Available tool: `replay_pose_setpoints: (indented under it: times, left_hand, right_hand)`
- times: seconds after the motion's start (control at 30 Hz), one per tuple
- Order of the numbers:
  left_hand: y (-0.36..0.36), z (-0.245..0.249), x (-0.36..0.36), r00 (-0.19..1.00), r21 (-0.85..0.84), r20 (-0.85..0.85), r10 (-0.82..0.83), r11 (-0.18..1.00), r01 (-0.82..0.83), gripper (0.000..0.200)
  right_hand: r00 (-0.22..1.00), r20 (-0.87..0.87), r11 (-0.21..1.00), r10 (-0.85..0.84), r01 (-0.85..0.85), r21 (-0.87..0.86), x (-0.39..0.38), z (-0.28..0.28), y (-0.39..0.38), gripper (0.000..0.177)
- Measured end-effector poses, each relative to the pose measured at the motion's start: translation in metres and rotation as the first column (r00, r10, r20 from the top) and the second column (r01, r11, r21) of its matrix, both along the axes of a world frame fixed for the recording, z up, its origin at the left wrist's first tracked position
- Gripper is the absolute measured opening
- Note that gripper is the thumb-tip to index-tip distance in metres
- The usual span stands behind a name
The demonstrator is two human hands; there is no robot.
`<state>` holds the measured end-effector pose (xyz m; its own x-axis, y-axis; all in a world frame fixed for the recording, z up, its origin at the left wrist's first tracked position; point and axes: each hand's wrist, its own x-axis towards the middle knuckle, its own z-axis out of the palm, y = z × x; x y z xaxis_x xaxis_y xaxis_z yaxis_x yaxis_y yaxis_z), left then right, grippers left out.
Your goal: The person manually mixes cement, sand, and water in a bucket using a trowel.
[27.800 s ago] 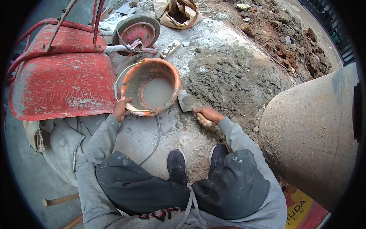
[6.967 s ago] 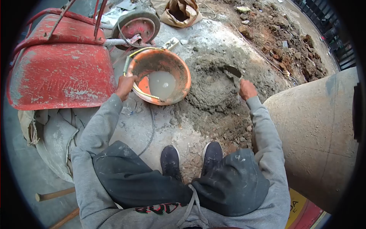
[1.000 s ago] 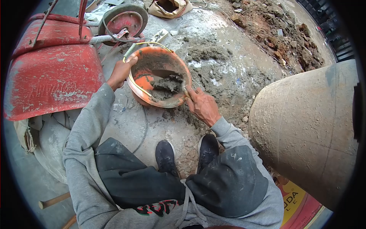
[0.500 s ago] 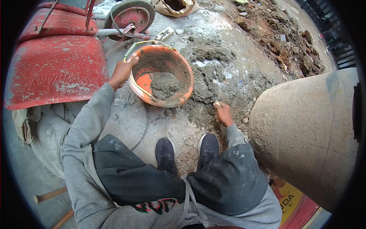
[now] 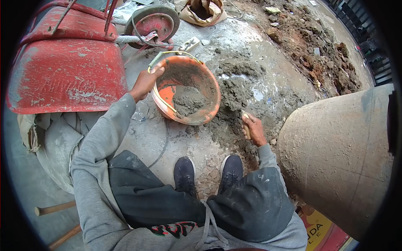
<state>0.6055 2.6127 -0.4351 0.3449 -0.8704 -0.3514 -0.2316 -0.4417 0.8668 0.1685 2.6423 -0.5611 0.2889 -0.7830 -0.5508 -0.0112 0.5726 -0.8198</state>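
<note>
An orange bucket [image 5: 209, 85] sits tilted on the ground, with grey mortar [image 5: 188, 100] heaped inside it. My left hand [image 5: 145, 82] grips the bucket's rim at its left side. My right hand [image 5: 252, 129] is closed around the wooden handle of a trowel [image 5: 245, 124], low in the wet mortar pile [image 5: 243, 94] just right of the bucket. The trowel's blade is hidden in the mortar.
An overturned red wheelbarrow [image 5: 67, 79] lies at the left, its wheel [image 5: 153, 23] behind the bucket. A large round concrete cylinder [image 5: 339, 154] stands close on the right. Rubble and dirt [image 5: 314, 46] lie at the back right; wooden handles [image 5: 54, 208] lie at bottom left.
One second ago the trowel was dumping mortar into the bucket; my right hand has since swung right and down into the pile on the ground. The left hand keeps hold of the rim.
</note>
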Motion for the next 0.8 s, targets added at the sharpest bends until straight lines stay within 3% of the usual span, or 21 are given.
replay_pose_setpoints:
  times: [0.07,0.13,0.17,0.23,0.3,0.37,0.4,0.47,0.5,0.57,0.6,0.67,0.73,0.77,0.8]
  left_hand:
    - [0.001,0.002,-0.004,1.0,-0.024,-0.019,0.002,1.0,-0.002,0.051]
    - [-0.002,0.005,-0.004,1.0,0.009,0.006,0.001,1.0,-0.001,0.05]
    - [-0.001,0.01,-0.005,1.0,0.015,0.013,0.009,1.0,-0.009,0.05]
    - [-0.001,0.017,-0.007,1.0,0.075,0.015,-0.028,0.997,0.026,0.049]
    - [-0.004,0.005,-0.001,0.999,0.038,-0.015,-0.041,0.998,0.041,0.049]
    - [-0.004,0.006,-0.006,0.999,-0.034,-0.045,-0.013,0.999,0.011,0.051]
    - [-0.004,0.006,-0.007,0.999,-0.048,-0.048,-0.008,0.999,0.006,0.051]
    - [-0.005,-0.003,0.002,0.999,-0.015,-0.033,-0.012,1.0,0.011,0.051]
    - [-0.004,-0.008,0.008,1.0,0.017,-0.011,-0.001,1.0,0.001,0.05]
    - [0.004,-0.003,0.01,0.999,0.047,-0.034,0.038,0.998,-0.036,0.05]
    - [0.006,0.0,0.012,0.996,0.068,-0.06,0.068,0.996,-0.064,0.05]
    - [0.012,-0.007,0.021,0.992,0.027,-0.1,0.079,0.997,-0.076,0.05]
    - [0.017,-0.012,0.027,0.987,-0.016,-0.139,0.08,0.996,-0.083,0.05]
    - [0.018,-0.013,0.029,0.984,-0.014,-0.148,0.102,0.994,-0.105,0.05]
    - [0.02,-0.014,0.031,0.98,-0.006,-0.156,0.121,0.992,-0.124,0.05]
  right_hand:
    - [0.999,0.027,1.0,0.026,-0.026,-0.009,0.008,0.03,0.0,0.051]
    - [0.988,-0.061,0.975,0.143,-0.151,-0.161,0.021,0.057,-0.005,0.052]
    - [0.987,-0.054,0.975,0.151,-0.157,-0.157,0.031,0.059,-0.007,0.052]
    - [0.908,-0.397,0.815,0.131,-0.327,-0.478,0.052,0.065,-0.006,0.05]
    - [0.869,-0.474,0.76,0.142,-0.403,-0.51,0.074,0.073,-0.003,0.05]
    - [0.61,-0.791,0.459,0.047,-0.717,-0.526,0.091,0.067,-0.005,0.049]
    - [0.606,-0.795,0.469,0.041,-0.714,-0.52,0.093,0.067,-0.002,0.049]
    - [0.657,-0.746,0.262,-0.109,-0.704,-0.659,0.098,0.069,0.003,0.047]
    - [0.659,-0.745,0.261,-0.103,-0.705,-0.659,0.095,0.065,0.004,0.047]
    - [0.798,-0.584,0.482,-0.152,-0.456,-0.748,0.08,0.062,0.009,0.044]
    - [0.871,-0.479,0.641,-0.108,-0.307,-0.703,0.065,0.069,0.012,0.042]
    - [0.781,-0.62,0.875,-0.072,-0.249,-0.415,0.028,0.06,0.015,0.042]
    - [0.734,-0.652,0.802,-0.189,-0.268,-0.533,-0.018,-0.021,0.025,0.041]
    - [0.735,-0.651,0.8,-0.19,-0.268,-0.536,-0.017,-0.033,0.032,0.041]
    - [0.814,-0.577,0.942,-0.065,-0.14,-0.304,-0.013,-0.04,0.042,0.04]
